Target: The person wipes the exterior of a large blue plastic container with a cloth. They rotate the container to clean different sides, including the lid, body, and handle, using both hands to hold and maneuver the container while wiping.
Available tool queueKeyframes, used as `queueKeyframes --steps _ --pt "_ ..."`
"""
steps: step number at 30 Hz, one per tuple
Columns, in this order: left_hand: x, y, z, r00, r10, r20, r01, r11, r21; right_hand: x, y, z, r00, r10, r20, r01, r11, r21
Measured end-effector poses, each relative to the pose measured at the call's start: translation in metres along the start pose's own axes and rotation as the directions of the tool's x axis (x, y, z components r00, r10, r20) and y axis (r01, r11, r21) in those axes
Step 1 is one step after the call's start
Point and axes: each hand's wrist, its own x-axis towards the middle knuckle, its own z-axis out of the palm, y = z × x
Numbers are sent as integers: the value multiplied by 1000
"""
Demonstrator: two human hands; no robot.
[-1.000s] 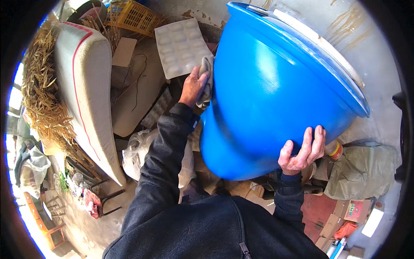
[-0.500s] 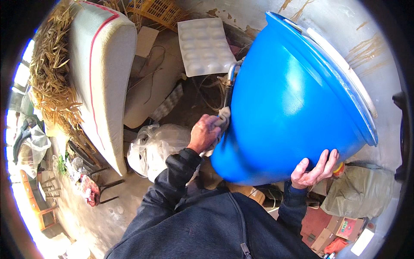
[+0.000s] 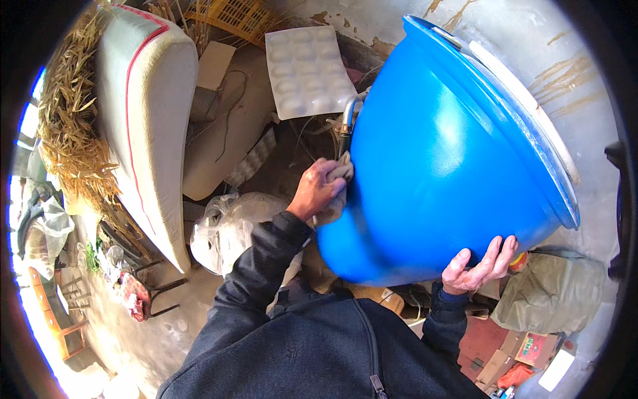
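Observation:
A large, smooth blue plastic barrel [image 3: 438,159] fills the space before me, its wide rim toward the upper right. My left hand [image 3: 319,188] is closed round a crumpled beige cloth [image 3: 332,207], at the barrel's left side. Just beyond that hand, a bent metal pipe with a dark hose [image 3: 347,120] runs along the barrel. My right hand [image 3: 480,267] lies with fingers spread against the barrel's lower right side. On the rim's far side a white edge [image 3: 518,93] shows; the barrel's inside is hidden.
A white padded slab with red piping [image 3: 149,133] leans at left beside dry stalks [image 3: 73,120]. A dimpled white tray [image 3: 309,73] lies beyond my left hand, near an orange crate [image 3: 232,16]. Clear plastic bags [image 3: 236,226] sit by my left forearm. Cardboard boxes [image 3: 525,349] lie lower right.
My left hand has moved slightly up and away along the barrel's side with the cloth. My right hand stays on the barrel, and the view has shifted a little.

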Motion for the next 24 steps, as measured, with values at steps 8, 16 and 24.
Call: queueKeyframes --steps 8,16,24 --pt "95 44 -53 948 72 -310 -66 997 30 -2 -1 -2 1000 -6 15 7 999 -42" --pt "238 -8 -30 953 235 191 -300 807 508 -4 1 -2 1000 -8 1 8 999 -54" --pt "257 -24 -42 952 -32 303 -50 964 261 -11 1 6 998 20 -64 -21 999 -30"
